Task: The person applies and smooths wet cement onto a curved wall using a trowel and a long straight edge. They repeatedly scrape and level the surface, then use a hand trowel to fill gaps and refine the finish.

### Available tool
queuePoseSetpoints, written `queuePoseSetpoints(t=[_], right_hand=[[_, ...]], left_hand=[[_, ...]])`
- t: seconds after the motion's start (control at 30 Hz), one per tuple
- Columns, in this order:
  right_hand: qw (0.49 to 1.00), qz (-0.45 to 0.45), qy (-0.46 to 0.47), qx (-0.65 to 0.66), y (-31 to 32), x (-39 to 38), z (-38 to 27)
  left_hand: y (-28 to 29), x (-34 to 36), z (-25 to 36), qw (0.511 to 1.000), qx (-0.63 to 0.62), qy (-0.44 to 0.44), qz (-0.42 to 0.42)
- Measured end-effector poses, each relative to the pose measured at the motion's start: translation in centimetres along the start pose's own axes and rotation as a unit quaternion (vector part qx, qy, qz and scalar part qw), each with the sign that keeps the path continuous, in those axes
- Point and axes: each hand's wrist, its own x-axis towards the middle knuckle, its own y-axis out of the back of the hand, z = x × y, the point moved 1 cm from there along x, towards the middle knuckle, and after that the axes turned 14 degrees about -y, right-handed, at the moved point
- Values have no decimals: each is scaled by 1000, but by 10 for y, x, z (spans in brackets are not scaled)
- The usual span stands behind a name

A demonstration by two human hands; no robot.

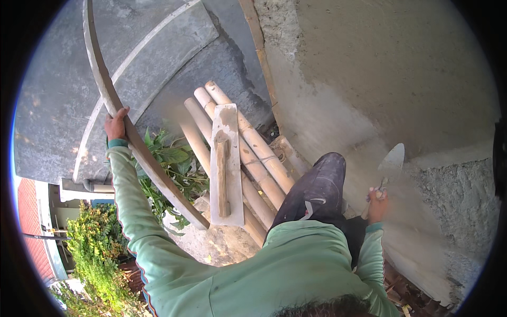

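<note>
My left hand [116, 124] grips a long, narrow wooden batten [146, 154], which crosses the upper left of the view and appears curved in the fisheye picture. My right hand [376, 204] is closed on the handle of a pointed metal trowel [391, 159], held over the pale plastered surface at the right. Between my arms, a rectangular plastering float [226, 119] with a wooden handle rests on several bamboo poles [264, 164]. My bent knee in dark trousers [322, 185] is beside the poles.
A grey cement surface [185, 37] fills the upper left. Leafy plants [174, 158] grow under the batten, with bushes [92, 238] and a red roof [33, 222] at lower left. The plastered surface [364, 63] takes up the right, with a rough grey patch [454, 206].
</note>
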Motion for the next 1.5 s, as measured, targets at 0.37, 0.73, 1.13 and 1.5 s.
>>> queuePoseSetpoints(t=[0.37,0.73,1.13,1.5], right_hand=[[1000,10,-6,19,20,-2,6],[998,7,-54,42,8,-8,13],[996,23,-75,45,49,-45,-20],[886,404,-55,-220,282,-277,31]], left_hand=[[-130,-203,-193,978,126,73,-150],[-172,-217,-198,959,229,9,-165],[-184,-212,-184,916,294,124,-245],[-388,-311,97,869,-39,-359,-338]])
